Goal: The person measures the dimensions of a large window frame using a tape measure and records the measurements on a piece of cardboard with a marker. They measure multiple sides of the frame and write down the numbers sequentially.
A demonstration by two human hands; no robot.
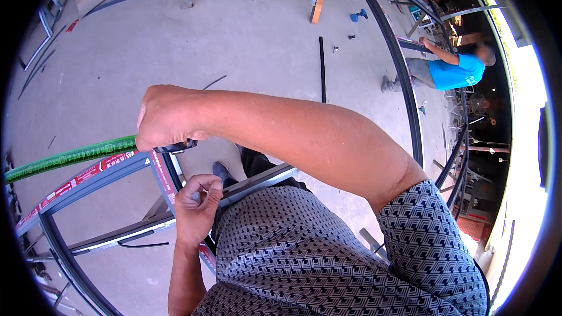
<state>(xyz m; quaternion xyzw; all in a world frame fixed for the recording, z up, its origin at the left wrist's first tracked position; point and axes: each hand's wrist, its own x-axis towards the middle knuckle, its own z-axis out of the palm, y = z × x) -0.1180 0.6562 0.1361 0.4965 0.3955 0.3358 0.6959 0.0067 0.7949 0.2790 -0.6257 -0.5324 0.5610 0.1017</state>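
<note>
Both hands were seen at the corner of a grey metal frame (111, 171), which was edged with red printed tape. The right hand (165, 118) was clenched into a fist just above that corner, its arm reaching across the body from the right. A green hose (70, 155) ran out from that fist toward the left, lying along the upper side of the frame's top bar, and a dark handle (175, 147) showed under the curled fingers, pressed close against the frame. It could not be told whether the hose and the dark handle were one piece. The left hand (196, 206) was held just below the frame corner, its fingers closed and pinched together around a small pale object (195, 197) that was mostly hidden. A black rubber strip (142, 244) was seen hanging loose below the frame's lower bar, left of the left wrist. A grey shoe (221, 171) stood on the concrete floor (257, 47) right of the frame corner. Well beyond the frame, a thin black rod (321, 70) lay on the floor, and a large black curved frame (404, 82) rose further right. Beside that curved frame, another person in a blue shirt (453, 70) was bent forward.
</note>
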